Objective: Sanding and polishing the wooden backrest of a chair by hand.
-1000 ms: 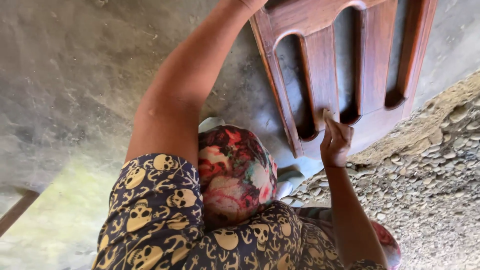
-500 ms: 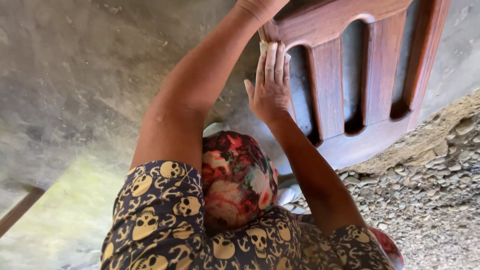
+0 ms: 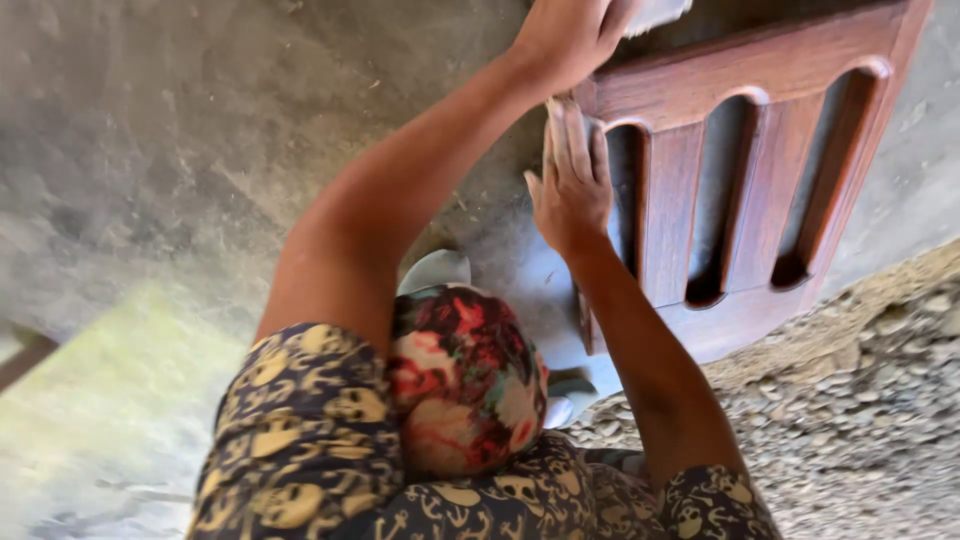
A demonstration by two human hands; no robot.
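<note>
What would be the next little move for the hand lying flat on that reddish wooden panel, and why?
Probably a short stroke along the frame rail. The right hand lies flat on the left rail of the wooden panel, with a pale bit of something, perhaps abrasive paper, under the fingertips. The left hand grips the panel's top edge, holding it steady on the concrete floor, so rubbing looks feasible.

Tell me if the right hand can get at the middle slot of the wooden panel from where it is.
Probably yes. The right hand lies flat on the wooden panel's left edge, and nothing covers the middle slot beside it; the left hand grips the top corner, clear of the way.
</note>
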